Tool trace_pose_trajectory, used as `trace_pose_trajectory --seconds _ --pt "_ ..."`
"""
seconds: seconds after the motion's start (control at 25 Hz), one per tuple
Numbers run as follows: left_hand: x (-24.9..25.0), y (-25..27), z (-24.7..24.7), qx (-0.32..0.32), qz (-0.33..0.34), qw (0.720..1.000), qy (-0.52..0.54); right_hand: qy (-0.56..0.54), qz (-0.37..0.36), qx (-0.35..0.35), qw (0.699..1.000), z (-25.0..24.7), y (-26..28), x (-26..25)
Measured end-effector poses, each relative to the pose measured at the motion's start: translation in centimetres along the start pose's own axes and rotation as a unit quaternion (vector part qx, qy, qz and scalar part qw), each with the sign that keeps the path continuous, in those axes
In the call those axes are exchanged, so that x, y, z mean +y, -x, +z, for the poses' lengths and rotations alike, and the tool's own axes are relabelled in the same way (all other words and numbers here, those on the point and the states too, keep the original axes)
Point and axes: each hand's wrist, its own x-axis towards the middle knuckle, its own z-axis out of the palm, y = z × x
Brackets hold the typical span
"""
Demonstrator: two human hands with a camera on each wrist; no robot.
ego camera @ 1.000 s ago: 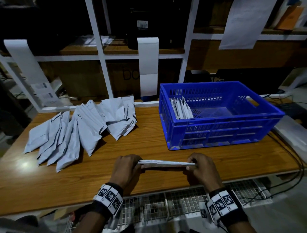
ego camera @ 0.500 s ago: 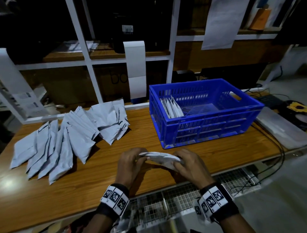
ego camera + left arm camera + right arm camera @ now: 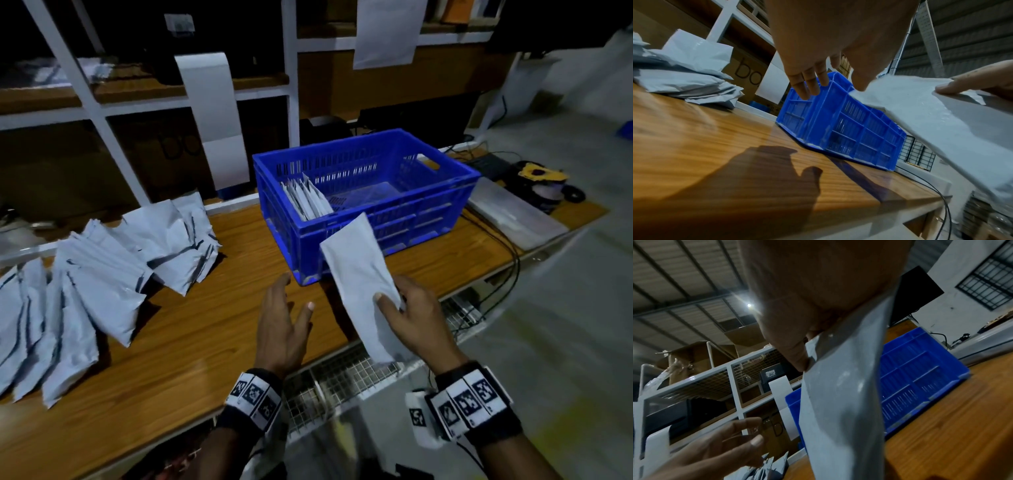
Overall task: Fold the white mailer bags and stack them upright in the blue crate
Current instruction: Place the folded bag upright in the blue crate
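Folded mailer bag [image 3: 359, 274] pinched near its lower end by right hand [image 3: 416, 322], thumb on top, far end tilted over near wall of blue crate [image 3: 428, 219]. Ahead of grip, folded bags [image 3: 308, 202] upright in crate's left end. Left hand [image 3: 282, 325] beside it, fingers spread, empty, above wooden table [image 3: 205, 325]. Farther left, unfolded mailers [image 3: 102, 274] fanned out.

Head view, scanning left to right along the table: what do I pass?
Pile of unfolded mailer bags → left hand, open over the table → folded mailer bag held by the right hand → yellow tape dispenser.
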Motion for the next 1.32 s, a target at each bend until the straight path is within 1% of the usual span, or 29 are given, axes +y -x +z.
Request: trace_pose_trajectory --seconds 0.08,0.16,0.28,0.44,0.56,0.72,0.8,0.88,0.96,1.04,1.2,1.28,1.32 --pt "0.4 -0.1 0.6 -0.006 0.006 1.0 0.011 -0.032 -0.001 0.009 0.999 -0.7 -0.8 0.1" --pt "0.9 -1.0 0.8 -0.002 0.012 1.0 0.011 -0.06 -0.02 0.019 0.998 -1.2 -2.3 -0.2" --pt "1.5 -3.3 1.2 0.034 0.019 0.999 0.002 -0.06 -0.069 0.025 0.995 -2.1 -5.1 -0.3" --pt "3.4 -6.3 2.1 0.104 0.044 0.994 0.001 -0.069 -0.128 0.001 0.989 -4.3 -8.3 0.1" --pt "5.0 -8.7 2.7 0.154 0.068 0.986 -0.014 -0.084 -0.159 0.013 0.984 -6.0 -11.2 0.7" --pt "5.8 -11.7 3.0 0.16 0.097 0.981 -0.044 -0.084 -0.164 0.025 0.983 -7.2 -15.0 1.0" --pt "5.7 -13.4 2.7 0.154 0.107 0.981 -0.052 -0.091 -0.171 0.035 0.98 -7.8 -16.7 0.2" --pt "5.2 -15.3 2.1 0.143 0.101 0.983 -0.049 -0.091 -0.185 0.049 0.977 -8.0 -18.2 -0.9" --pt "4.3 -17.3 1.5 0.126 0.103 0.985 -0.061 -0.098 -0.181 0.059 0.977 -7.7 -19.8 -1.9" --pt "3.6 -19.7 0.9 0.097 0.105 0.987 -0.067 -0.094 -0.16 0.058 0.981 -7.1 -21.9 -2.5" --pt "1.3 -25.0 -0.1 0.04 0.099 0.987 -0.119 -0.026 -0.079 0.03 0.996 -6.5 -26.9 -3.5" --pt "-0.1 -26.5 -0.2 0.003 0.091 0.984 -0.154 0.013 -0.057 0.015 0.998 -6.1 -29.4 -4.0" --pt "-0.8 -26.8 0.0 -0.013 0.087 0.984 -0.153 0.04 -0.049 0.007 0.998 -5.8 -30.5 -4.0"
